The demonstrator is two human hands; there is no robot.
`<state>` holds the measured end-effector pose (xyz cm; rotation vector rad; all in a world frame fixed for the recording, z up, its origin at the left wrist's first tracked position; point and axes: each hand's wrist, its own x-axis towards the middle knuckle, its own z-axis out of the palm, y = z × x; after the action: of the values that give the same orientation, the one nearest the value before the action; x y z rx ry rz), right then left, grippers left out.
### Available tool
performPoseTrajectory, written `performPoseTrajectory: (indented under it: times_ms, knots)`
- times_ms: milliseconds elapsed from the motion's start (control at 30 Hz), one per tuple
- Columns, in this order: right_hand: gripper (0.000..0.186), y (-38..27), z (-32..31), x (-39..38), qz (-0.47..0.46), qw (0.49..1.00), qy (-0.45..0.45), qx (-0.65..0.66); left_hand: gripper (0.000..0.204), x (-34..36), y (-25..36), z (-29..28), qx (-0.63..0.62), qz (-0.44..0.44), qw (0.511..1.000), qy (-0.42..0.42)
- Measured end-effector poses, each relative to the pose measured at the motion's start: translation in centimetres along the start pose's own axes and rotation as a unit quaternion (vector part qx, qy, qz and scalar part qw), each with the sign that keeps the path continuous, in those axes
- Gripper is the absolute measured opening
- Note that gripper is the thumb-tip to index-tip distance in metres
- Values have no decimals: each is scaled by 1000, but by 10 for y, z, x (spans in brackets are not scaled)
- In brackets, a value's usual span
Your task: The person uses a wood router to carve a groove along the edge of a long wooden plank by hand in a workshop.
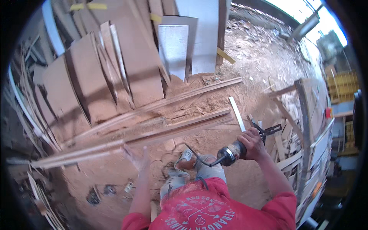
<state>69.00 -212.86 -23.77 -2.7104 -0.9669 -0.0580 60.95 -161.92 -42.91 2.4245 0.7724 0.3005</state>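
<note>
In my right hand (251, 142) is a black power tool (232, 152) with a silver band, a dark guide at its front and a cord hanging from the back, held above my right leg. My left hand (137, 156) is raised with fingers apart at the lower edge of a long bundle of wooden strips (176, 129), its fingertips at the wood; whether they touch is unclear. Another long strip (199, 88) lies beyond, and a short pale slat (237, 113) is near the tool. My red top, light trousers and a sneaker show below.
Sheets and boards (88, 80) lean along the back left, with white panels (203, 38). Sawdust covers the ground (96, 172). A wooden frame with stacked offcuts (304, 126) stands at the right, near yellow crates (339, 86). Scrap debris lies at the upper right.
</note>
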Motion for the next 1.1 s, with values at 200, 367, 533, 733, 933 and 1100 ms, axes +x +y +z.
performPoseTrajectory:
  times_ms: [200, 367, 533, 733, 933, 1100]
  knots:
    - [64, 47, 2, 56, -113, 990, 13, 85, 118, -33, 64, 61, -235, -184, 952, 60]
    - [66, 108, 32, 102, -220, 936, -69, 265, 114, -38, 124, 95, -244, -246, 928, 137]
    - [77, 175, 87, 139, -328, 835, -179, 404, 89, -51, 127, 145, -263, -235, 906, 234]
    - [76, 223, 122, 150, -331, 716, -283, 545, 98, -57, 176, 187, -258, -265, 892, 261]
    - [55, 240, 128, 160, -351, 672, -318, 570, 99, -42, 192, 202, -238, -273, 878, 313]
    - [52, 233, 140, 163, -377, 644, -305, 592, 90, -40, 199, 205, -278, -257, 849, 368]
